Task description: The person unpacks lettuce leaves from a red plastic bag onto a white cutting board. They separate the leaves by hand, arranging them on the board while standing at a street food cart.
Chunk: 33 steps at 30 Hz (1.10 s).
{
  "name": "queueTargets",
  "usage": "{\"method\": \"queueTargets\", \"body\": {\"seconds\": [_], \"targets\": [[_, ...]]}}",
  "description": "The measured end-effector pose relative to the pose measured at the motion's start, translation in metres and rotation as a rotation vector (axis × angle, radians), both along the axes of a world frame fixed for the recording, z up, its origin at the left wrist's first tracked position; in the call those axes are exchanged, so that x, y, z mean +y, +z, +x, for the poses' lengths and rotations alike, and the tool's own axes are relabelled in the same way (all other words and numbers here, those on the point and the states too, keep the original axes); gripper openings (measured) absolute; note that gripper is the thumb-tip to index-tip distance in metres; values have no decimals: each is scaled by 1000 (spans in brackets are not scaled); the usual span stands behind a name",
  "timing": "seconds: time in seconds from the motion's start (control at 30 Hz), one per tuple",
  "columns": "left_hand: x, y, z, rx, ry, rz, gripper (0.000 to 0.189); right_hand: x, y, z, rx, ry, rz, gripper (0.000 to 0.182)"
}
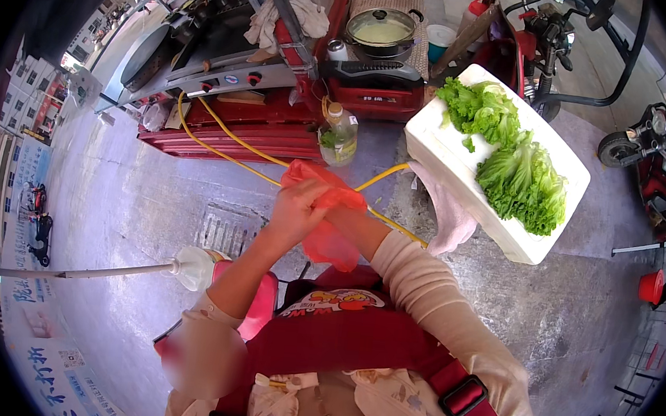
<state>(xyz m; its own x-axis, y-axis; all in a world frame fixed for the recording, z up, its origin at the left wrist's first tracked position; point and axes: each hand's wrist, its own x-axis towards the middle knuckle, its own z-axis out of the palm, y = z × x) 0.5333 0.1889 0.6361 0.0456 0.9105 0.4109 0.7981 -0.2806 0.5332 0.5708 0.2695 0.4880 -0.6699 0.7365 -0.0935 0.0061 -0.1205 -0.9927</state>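
In front of my apron, my left hand (298,208) has its fingers closed on the gathered edge of a thin red plastic bag (333,246). My right forearm (361,228), its sleeve pushed up, crosses to the same spot. The bag wraps about my right wrist and covers the right hand, so those fingers are hidden. Off to the right stands a white foam box (449,152). Green lettuce leaves lie on its top in two heaps, a smaller far heap (484,111) and a larger near heap (525,182).
A pink towel (450,211) hangs by the box. Yellow hoses (238,142) run behind the bag. Past them are an oil bottle (341,141), a lidded pot (382,33) and a griddle (217,34) with red knobs. A pole (81,274) reaches in from the left.
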Motion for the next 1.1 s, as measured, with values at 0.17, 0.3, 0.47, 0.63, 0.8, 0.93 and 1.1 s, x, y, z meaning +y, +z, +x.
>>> {"method": "queueTargets", "body": {"seconds": [0.17,0.3,0.47,0.63,0.8,0.93,1.1], "targets": [[-1,-6,12,-28,78,66,25,6,-7,19,46,56,81,27],[5,-13,24,-51,112,110,27,14,-11,43,54,74,115,28],[18,-25,31,-86,78,104,28,26,2,83,-154,112,365,29],[27,-36,39,-106,41,110,29,40,1,95,198,-11,49,31],[24,-46,52,-114,22,45,30,48,-36,114,243,127,262,33],[31,-49,53,-123,-19,116,30,56,-44,123,211,204,303,34],[35,-44,62,-153,-17,129,26,58,8,123,-8,55,213,29]]}}
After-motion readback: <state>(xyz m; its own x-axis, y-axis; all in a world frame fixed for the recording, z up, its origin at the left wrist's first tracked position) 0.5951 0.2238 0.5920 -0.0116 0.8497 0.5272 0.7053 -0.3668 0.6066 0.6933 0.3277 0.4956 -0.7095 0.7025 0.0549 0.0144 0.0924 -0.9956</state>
